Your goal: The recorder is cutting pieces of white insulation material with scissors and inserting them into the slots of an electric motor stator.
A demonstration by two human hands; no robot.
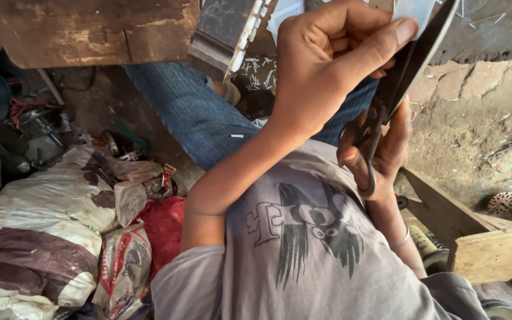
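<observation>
My left hand [327, 59] is raised in front of me, fingers closed on a thin pale sheet piece [413, 9] at the top edge. My right hand [380, 148] grips the looped handles of dark metal shears [395, 89], whose long blades run up to the sheet by my left fingertips. A thin bangle sits on my right wrist. Below are my grey printed T-shirt and blue jeans. A grey strip with a notched pale edge [232, 29] lies just left of my left hand, above small pale clippings [262, 74] on the ground.
Filled white and brown sacks [37, 225] and a red bag [164, 228] are piled at the left. A worn wooden board [90, 29] is at the top left. Wooden planks [475, 237] and round toothed metal parts [505, 204] lie on the dirt floor at the right.
</observation>
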